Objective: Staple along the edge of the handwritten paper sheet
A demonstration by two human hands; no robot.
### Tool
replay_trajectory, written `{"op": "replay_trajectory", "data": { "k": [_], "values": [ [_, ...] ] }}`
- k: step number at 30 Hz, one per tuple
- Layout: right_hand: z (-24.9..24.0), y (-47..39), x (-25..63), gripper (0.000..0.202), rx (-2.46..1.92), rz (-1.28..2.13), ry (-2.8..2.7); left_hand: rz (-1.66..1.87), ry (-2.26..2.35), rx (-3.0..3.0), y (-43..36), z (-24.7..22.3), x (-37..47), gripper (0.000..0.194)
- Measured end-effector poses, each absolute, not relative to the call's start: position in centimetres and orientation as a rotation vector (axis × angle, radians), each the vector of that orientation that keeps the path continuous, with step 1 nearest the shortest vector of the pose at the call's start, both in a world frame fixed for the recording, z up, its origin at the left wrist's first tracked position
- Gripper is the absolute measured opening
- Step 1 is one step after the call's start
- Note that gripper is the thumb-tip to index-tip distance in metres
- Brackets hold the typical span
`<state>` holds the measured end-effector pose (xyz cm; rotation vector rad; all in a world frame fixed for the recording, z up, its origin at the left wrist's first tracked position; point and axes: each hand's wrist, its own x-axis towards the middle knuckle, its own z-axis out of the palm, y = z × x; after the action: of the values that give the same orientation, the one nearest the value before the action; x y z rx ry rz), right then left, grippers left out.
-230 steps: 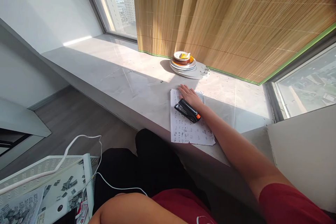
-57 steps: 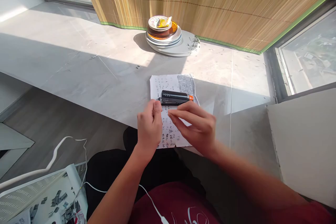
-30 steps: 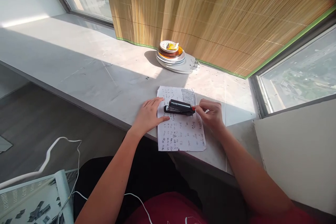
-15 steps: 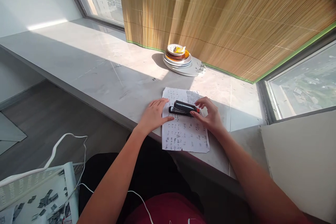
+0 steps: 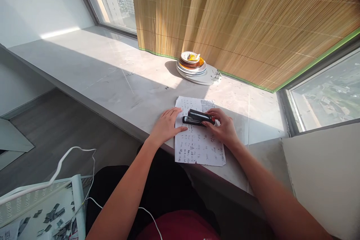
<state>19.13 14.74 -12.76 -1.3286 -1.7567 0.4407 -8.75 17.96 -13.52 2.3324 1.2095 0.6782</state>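
At the paper (image 5: 197, 142), the left hand (image 5: 165, 126) lies spread, palm down; the right hand (image 5: 223, 126) clamps the stapler (image 5: 196, 115).

Far side of the pale stone ledge (image 5: 107, 90): plates (image 5: 192, 70) are sitting stacked on an oval white platter (image 5: 210, 78), a small dish (image 5: 185, 57) topping an amber one (image 5: 201, 63), a yellow packet (image 5: 193, 57) lying uppermost. Sunlight (image 5: 146, 63) is crossing the ledge, the stack casting its shadow (image 5: 172, 68) leftward. A bamboo blind (image 5: 230, 22), edged green, is hanging behind, one window (image 5: 116, 11) showing at left, another (image 5: 329, 90) at right. Lower left, a white cable (image 5: 60, 165) is looping over a perforated white basket (image 5: 78, 202) holding grey scraps (image 5: 53, 213).
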Motion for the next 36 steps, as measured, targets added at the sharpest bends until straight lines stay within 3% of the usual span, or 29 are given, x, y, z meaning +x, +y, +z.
{"op": "replay_trajectory", "data": {
  "k": [3, 6, 9, 19, 24, 29, 31, 33, 36],
  "values": [
    [-13.0, 14.8, 19.4, 0.023, -1.29, 0.442, -1.662, 0.686, 1.213, 2.3, 17.9, -13.4, -8.8, 0.068],
    [-13.4, 14.9, 19.7, 0.036, -1.301, 0.385, -1.638, 0.677, 1.218, 2.258, 17.8, -13.2, -8.8, 0.067],
    [-13.8, 14.9, 19.8, 0.024, -1.304, 0.416, -1.587, 0.665, 1.227, 2.224, 17.8, -13.0, -8.9, 0.068],
    [-13.5, 15.1, 19.7, 0.024, -1.285, 0.476, -1.577, 0.679, 1.28, 2.115, 17.6, -12.4, -8.7, 0.073],
    [-13.1, 15.5, 19.0, 0.052, -1.31, 0.506, -1.83, 0.678, 1.284, 2.093, 17.7, -12.3, -8.7, 0.074],
    [-12.7, 14.5, 18.2, 0.024, -1.231, 0.27, -1.897, 0.775, 1.22, 1.959, 17.6, -12.2, -9.0, 0.097],
    [-12.4, 13.9, 17.9, 0.032, -1.107, 0.119, -1.898, 1.0, 1.15, 1.791, 17.3, -11.7, -8.9, 0.089],
    [-12.2, 13.3, 17.8, 0.044, -1.008, -0.025, -1.932, 1.162, 1.084, 1.518, 16.7, -10.9, -8.6, 0.07],
    [-12.4, 12.5, 17.8, 0.056, -0.933, -0.201, -2.051, 1.132, 0.958, 1.082, 15.8, -9.5, -7.9, 0.056]
  ]
}}
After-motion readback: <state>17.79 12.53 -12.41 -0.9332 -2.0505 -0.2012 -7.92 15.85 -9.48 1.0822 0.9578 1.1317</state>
